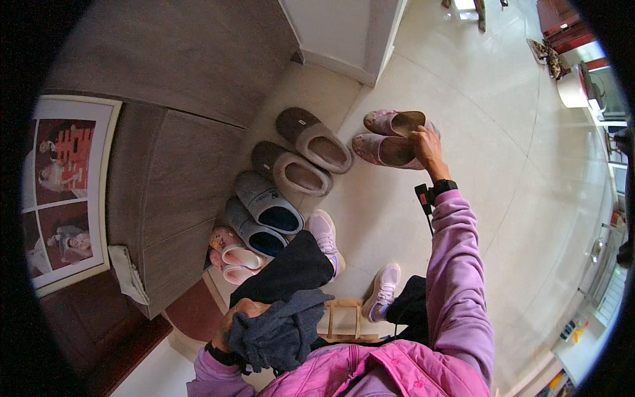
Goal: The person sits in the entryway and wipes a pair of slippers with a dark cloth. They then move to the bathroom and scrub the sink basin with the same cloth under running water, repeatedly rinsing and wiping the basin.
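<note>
At the end of my outstretched arm, my right hand [429, 151] grips the heel end of a pair of pink slip-on shoes [373, 148] with patterned toes. Both shoes lie side by side, toes to the left; whether their soles touch the floor is hard to tell. Close to my lap, my left hand [248, 308] holds a crumpled dark grey cloth [283, 330], which hides most of its fingers. Left of the pink shoes are brown fleece-lined slippers [303, 181], then grey slippers [265, 201] and small pink clogs [225, 240], lined up along the cabinet.
A grey-brown wooden cabinet [188, 164] stands at the left, with a framed picture [110, 198] and a folded white cloth [128, 275] by it. Pink sneakers [325, 231] are on my feet. A small wooden stool [342, 303] is beneath me. A white wall corner [372, 74] juts out ahead.
</note>
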Motion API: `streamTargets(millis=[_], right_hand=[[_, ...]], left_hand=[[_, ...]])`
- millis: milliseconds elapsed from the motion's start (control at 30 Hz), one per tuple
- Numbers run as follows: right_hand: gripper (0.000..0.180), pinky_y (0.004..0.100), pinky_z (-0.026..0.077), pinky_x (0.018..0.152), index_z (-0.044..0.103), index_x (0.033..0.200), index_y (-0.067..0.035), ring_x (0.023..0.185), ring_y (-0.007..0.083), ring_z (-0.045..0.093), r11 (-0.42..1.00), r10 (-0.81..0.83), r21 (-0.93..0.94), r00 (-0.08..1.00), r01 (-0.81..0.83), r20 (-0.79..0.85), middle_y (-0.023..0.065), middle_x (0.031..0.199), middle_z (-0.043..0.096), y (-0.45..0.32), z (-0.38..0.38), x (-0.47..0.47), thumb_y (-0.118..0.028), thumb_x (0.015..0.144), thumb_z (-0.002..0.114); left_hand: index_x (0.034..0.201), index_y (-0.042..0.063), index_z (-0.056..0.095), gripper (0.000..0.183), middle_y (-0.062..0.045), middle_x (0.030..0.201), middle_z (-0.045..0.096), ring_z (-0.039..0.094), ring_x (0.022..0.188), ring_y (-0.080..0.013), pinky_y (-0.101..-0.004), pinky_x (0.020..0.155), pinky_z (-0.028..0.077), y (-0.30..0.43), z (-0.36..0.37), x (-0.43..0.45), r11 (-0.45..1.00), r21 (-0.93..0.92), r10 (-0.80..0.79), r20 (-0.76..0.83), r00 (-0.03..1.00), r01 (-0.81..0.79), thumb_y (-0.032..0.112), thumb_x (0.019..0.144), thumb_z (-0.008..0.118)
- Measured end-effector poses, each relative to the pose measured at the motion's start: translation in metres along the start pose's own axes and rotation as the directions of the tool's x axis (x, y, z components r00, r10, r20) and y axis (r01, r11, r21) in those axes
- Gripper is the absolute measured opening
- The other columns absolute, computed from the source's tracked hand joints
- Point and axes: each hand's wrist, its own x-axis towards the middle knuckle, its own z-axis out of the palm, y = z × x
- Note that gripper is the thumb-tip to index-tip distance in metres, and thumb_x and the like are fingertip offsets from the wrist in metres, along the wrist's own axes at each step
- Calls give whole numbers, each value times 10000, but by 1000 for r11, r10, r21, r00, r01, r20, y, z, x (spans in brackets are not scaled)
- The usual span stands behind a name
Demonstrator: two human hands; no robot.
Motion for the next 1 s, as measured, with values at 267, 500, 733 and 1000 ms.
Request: streamTargets(millis=[267,500,733,1000], right_hand=[[185,398,432,812,635,921,-87,927,329,544,949,-8,310,985,62,-172,134,940,579,-77,11,82,-115,773,527],[242,387,439,828,601,1025,-75,971,347,537,836,-32,512,948,199,-317,161,1047,568,-78,17,59,-63,799,517],[185,415,472,725,636,845,-37,847,367,585,966,-33,241,882,-92,470,209,866,606,0,15,-37,-124,768,492],[191,299,479,526,600,936,69,589,182,633,787,-34,514,808,-341,588,127,719,624,-64,-135,-67,-24,812,488]], left_hand=[[977,-72,587,385,-89,995,611,562,803,-156,-263,734,447,1,12,2,944,313,124,-34,992,-108,269,805,540],[1014,-64,578,450,-119,942,633,590,775,-188,-281,725,465,11,15,2,293,956,141,-55,989,11,345,847,495],[911,6,584,232,-71,848,633,590,764,-173,-289,688,449,5,29,2,309,925,325,115,939,-220,201,785,583],[1150,-29,532,381,-54,1028,623,551,937,-120,-252,872,405,-10,21,5,638,554,367,391,844,-535,109,802,601]])
